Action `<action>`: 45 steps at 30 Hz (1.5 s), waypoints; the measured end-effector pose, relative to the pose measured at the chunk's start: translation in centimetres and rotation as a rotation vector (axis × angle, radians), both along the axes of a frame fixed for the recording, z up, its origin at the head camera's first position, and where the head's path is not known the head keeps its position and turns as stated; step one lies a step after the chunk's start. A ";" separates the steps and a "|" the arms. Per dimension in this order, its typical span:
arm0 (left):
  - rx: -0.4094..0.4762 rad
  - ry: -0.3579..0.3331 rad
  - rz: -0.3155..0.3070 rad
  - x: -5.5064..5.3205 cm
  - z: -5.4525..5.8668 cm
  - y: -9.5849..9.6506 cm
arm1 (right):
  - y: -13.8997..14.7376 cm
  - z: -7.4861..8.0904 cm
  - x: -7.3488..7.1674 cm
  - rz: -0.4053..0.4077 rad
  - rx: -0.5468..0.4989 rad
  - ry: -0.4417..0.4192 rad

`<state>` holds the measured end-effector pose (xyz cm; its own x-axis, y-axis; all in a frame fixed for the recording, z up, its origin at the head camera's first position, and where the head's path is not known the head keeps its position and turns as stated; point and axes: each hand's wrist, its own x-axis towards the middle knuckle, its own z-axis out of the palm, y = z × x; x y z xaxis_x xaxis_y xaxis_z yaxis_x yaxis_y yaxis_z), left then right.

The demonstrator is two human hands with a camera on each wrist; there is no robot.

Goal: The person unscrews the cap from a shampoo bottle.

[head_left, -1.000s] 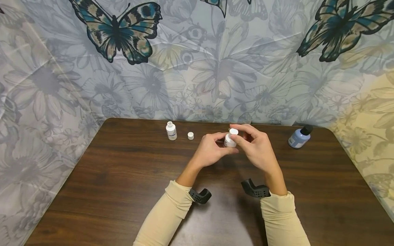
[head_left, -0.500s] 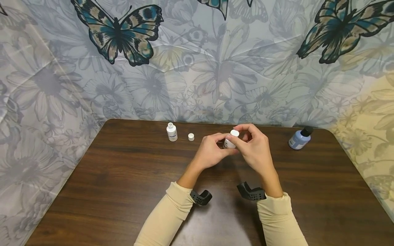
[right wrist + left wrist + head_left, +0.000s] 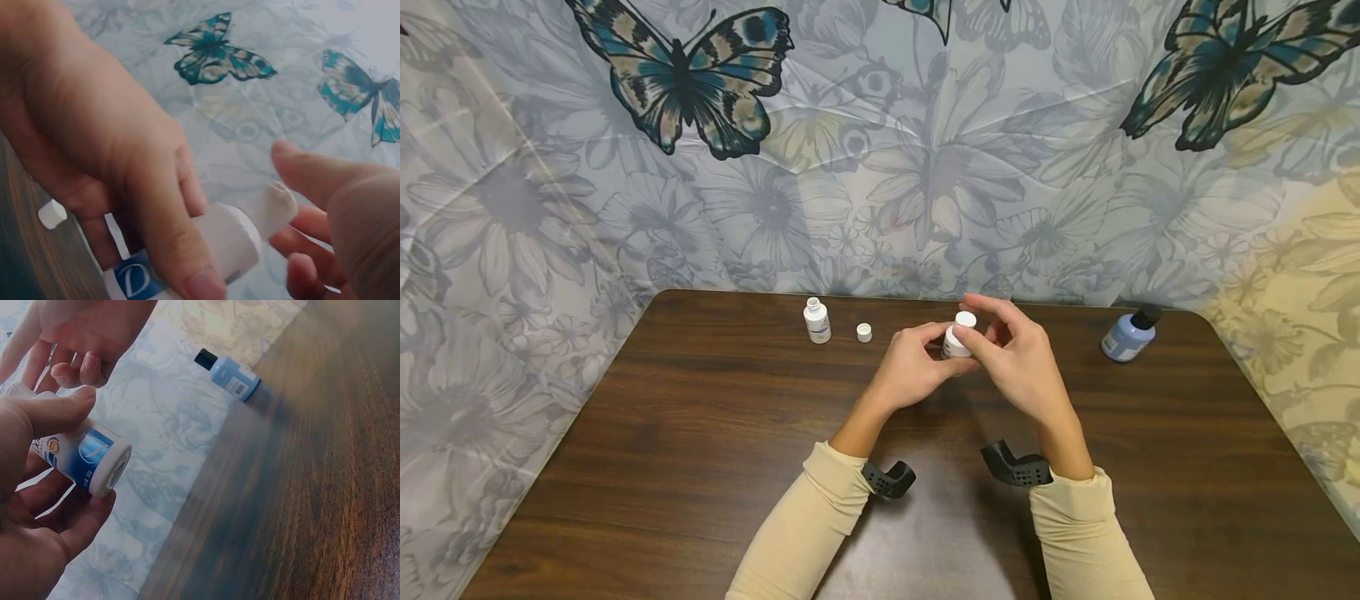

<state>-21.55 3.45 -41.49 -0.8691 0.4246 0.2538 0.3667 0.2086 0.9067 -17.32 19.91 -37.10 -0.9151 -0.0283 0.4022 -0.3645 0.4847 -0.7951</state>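
My left hand (image 3: 912,367) holds a small white plastic bottle (image 3: 94,453) with a blue label, thumb on one side and fingers on the other. A white cap (image 3: 275,209) sits on the bottle's neck. Around that cap my right hand (image 3: 1022,362) stands with thumb and index finger spread. In the right wrist view its thumb (image 3: 306,165) is apart from the cap, while the other fingers lie loosely bent behind it. To the left on the table, an uncapped white bottle (image 3: 817,323) stands upright beside a loose white cap (image 3: 865,332).
A blue bottle with a black cap (image 3: 1127,336) stands near the back right corner of the brown wooden table (image 3: 662,433). Behind the table's back edge hangs a butterfly-and-flower patterned cloth (image 3: 940,167). Both wrists wear black camera mounts.
Half a second ago my right thumb and fingers were closed round the cap; now they have spread, and more of the cap shows. The held bottle has shifted slightly left.
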 end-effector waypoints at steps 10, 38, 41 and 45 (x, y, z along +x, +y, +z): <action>0.009 0.022 0.001 0.1 -0.3 0.3 | -0.6 -0.1 -0.1 -0.150 0.037 -0.031; 0.083 -0.030 -0.023 0.0 -0.3 0.2 | -0.1 -0.1 -0.3 -0.135 0.039 -0.095; 0.073 -0.021 -0.022 0.0 -0.3 0.2 | 0.0 -0.1 -0.3 -0.118 0.042 -0.071; 0.061 -0.016 -0.021 -0.1 -0.2 0.2 | 0.2 0.0 -0.3 -0.062 0.025 -0.053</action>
